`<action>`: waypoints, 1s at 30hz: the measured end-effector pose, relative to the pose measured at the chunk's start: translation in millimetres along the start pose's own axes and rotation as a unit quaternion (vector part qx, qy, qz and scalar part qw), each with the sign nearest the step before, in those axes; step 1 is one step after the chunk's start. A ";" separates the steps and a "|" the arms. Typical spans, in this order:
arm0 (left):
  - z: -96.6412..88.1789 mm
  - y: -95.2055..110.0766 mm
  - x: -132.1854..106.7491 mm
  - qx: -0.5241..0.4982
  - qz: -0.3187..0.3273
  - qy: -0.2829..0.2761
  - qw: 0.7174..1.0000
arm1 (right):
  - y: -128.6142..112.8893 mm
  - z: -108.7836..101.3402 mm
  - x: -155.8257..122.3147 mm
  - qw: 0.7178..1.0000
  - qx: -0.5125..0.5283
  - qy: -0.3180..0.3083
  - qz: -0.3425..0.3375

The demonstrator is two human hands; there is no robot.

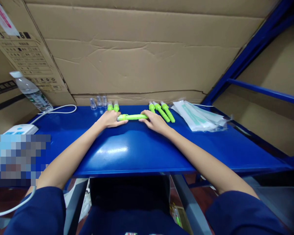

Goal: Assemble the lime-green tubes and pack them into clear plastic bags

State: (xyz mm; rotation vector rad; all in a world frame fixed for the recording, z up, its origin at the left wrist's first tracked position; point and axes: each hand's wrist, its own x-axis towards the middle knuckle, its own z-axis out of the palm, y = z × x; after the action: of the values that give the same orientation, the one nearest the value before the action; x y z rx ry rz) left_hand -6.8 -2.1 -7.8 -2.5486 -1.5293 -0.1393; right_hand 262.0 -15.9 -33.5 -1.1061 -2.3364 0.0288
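Near the middle of the frame, we see the left hand [109, 119] and the right hand [153, 121] set apart, each closed on one end of the same green stick [134, 117], which lies nearly level between them. We judge the step in hand to be two-handed work on this stick; any twist or pull would call for a firm hold at both ends, kept in line. Both forearms angle inward from the lower corners, backs of the hands upward, the left thumb pointing right beneath the stick's clear end.

Just beyond the left hand stand two green pieces [116, 106], with clear caps [99, 101] to their left. Past the right hand lie three more green sticks [168, 113], then plastic packets [198, 117] at centre right. A bottle [33, 94] leans at the left on the blue table [137, 153].
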 end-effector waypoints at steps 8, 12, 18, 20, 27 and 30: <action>-2.1 3.7 -0.2 0.001 -0.003 -0.016 1.000 | -4.9 -6.6 -1.3 0.996 -0.088 -0.028 0.018; -1.5 4.9 0.2 0.003 0.001 -0.020 1.000 | -5.7 -6.9 -0.8 0.993 -0.100 -0.048 0.028; 0.3 6.4 0.4 0.002 0.006 -0.022 1.000 | -5.3 -7.6 -0.2 0.992 -0.096 -0.069 0.047; 0.1 5.7 0.1 0.001 0.010 -0.020 1.000 | -4.9 -6.5 -0.6 0.993 -0.085 -0.067 0.049; -6.2 0.7 -3.1 0.025 0.008 0.015 1.000 | -5.3 0.4 -1.5 0.999 -0.003 -0.032 0.040; -8.4 0.9 -4.2 0.033 0.003 0.016 0.999 | -5.8 0.7 -1.1 0.998 0.022 -0.033 0.040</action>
State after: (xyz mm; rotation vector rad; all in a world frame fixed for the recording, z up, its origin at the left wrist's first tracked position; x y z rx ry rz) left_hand -8.0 -7.8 -0.3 -2.4872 -1.4891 -0.1268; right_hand 258.1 -20.4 -33.2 -1.1932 -2.3359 0.1470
